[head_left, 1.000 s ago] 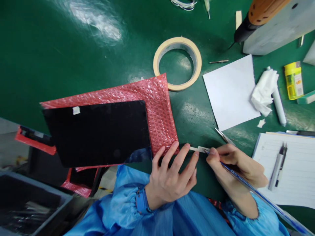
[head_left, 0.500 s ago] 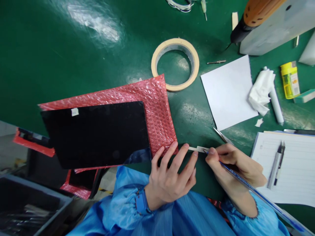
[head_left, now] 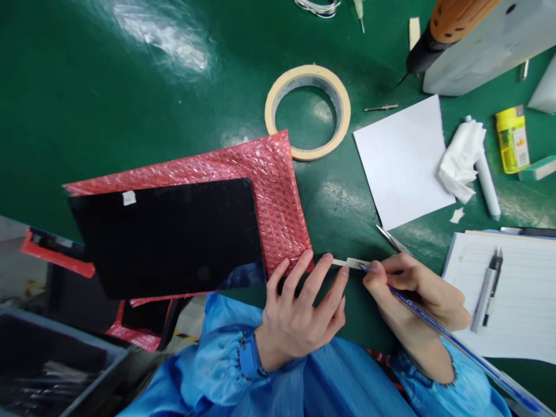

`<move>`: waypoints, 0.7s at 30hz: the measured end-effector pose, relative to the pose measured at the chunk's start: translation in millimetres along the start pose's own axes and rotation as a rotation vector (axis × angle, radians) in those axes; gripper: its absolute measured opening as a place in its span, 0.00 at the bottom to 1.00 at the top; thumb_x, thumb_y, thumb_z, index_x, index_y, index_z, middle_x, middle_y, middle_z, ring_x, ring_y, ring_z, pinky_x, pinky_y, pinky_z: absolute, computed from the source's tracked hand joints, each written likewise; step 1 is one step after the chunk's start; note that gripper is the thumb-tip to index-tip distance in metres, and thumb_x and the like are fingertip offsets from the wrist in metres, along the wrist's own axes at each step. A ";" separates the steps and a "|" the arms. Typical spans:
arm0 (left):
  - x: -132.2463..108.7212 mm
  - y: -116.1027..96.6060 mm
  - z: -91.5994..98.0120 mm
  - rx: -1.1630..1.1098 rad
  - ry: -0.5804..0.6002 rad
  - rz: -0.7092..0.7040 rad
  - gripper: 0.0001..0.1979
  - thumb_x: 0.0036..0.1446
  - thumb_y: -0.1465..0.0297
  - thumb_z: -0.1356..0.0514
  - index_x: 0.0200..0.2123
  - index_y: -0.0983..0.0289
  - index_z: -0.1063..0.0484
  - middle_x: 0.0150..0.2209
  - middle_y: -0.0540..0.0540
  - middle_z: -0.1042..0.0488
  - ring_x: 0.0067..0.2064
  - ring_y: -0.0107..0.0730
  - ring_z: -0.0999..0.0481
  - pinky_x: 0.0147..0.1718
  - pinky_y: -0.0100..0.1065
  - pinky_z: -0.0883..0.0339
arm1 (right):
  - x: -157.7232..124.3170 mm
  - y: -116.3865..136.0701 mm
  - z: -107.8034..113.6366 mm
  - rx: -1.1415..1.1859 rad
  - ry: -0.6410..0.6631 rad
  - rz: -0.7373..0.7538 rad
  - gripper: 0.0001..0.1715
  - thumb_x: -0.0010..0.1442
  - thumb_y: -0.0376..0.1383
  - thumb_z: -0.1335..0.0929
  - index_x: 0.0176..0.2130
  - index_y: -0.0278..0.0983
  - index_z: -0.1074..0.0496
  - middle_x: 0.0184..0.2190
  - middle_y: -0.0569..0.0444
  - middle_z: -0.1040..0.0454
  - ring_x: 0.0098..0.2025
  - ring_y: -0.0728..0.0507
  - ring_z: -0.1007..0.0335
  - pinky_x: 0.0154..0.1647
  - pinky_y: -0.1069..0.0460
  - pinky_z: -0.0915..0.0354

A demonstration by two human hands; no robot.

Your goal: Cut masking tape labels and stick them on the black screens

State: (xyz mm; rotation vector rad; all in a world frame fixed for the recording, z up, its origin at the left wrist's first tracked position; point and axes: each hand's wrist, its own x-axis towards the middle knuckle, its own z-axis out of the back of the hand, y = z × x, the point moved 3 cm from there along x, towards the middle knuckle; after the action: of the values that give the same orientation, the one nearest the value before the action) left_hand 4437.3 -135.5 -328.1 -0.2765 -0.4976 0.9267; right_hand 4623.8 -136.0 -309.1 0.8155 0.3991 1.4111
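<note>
My left hand point(head_left: 302, 315) lies with its fingers spread, the fingertips pressing on a small pale strip point(head_left: 339, 263) and near the corner of a red bubble-wrap sheet point(head_left: 278, 202). On that sheet rests a black glass panel point(head_left: 174, 237) with a small white label point(head_left: 129, 198). My right hand point(head_left: 419, 295) is closed round a long blue pen point(head_left: 423, 315), its tip on a white piece of tape or paper point(head_left: 355, 263) at the strip's right end. Pointed metal tips point(head_left: 393, 238), perhaps tweezers or scissors, stick out behind my right hand.
A roll of masking tape point(head_left: 271, 107) touches the bubble wrap's upper corner. White paper point(head_left: 403, 162), a crumpled tissue point(head_left: 463, 159), a yellow lighter point(head_left: 512, 142) and a lined notepad point(head_left: 521, 289) with pens lie on the right. An orange-handled electric screwdriver point(head_left: 460, 23) stands at upper right. Bins are at lower left.
Both hands, the pen and the strip stay almost where they were. The view has shifted very slightly.
</note>
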 end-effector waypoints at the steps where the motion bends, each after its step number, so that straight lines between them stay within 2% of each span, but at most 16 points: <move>1: 0.1 -0.1 -0.1 0.000 0.000 0.000 0.17 0.75 0.67 0.38 0.58 0.59 0.11 0.57 0.60 0.10 0.65 0.47 0.18 0.78 0.47 0.42 | 0.3 0.3 0.4 -0.005 -0.008 0.000 0.27 0.67 0.19 0.24 0.32 0.42 0.38 0.25 0.65 0.26 0.21 0.54 0.34 0.22 0.57 0.37; 13: -1.0 -0.4 -1.2 -0.012 -0.003 0.006 0.17 0.77 0.67 0.39 0.58 0.60 0.11 0.58 0.60 0.10 0.66 0.47 0.19 0.79 0.48 0.43 | 3.8 1.8 0.1 -0.031 -0.014 0.023 0.29 0.67 0.18 0.24 0.31 0.42 0.40 0.24 0.65 0.26 0.20 0.55 0.36 0.20 0.57 0.39; 21: -2.9 0.1 -2.0 0.010 0.000 -0.003 0.18 0.72 0.66 0.36 0.59 0.57 0.11 0.59 0.59 0.10 0.67 0.49 0.18 0.77 0.48 0.41 | -1.3 -1.1 1.8 0.000 0.017 -0.013 0.27 0.66 0.18 0.23 0.32 0.42 0.37 0.26 0.65 0.24 0.22 0.54 0.33 0.22 0.56 0.35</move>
State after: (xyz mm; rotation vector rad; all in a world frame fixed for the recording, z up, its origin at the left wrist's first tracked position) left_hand 4436.9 -137.9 -330.7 -0.2665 -0.4930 0.9260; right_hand 4625.7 -137.6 -308.9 0.8000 0.4163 1.4065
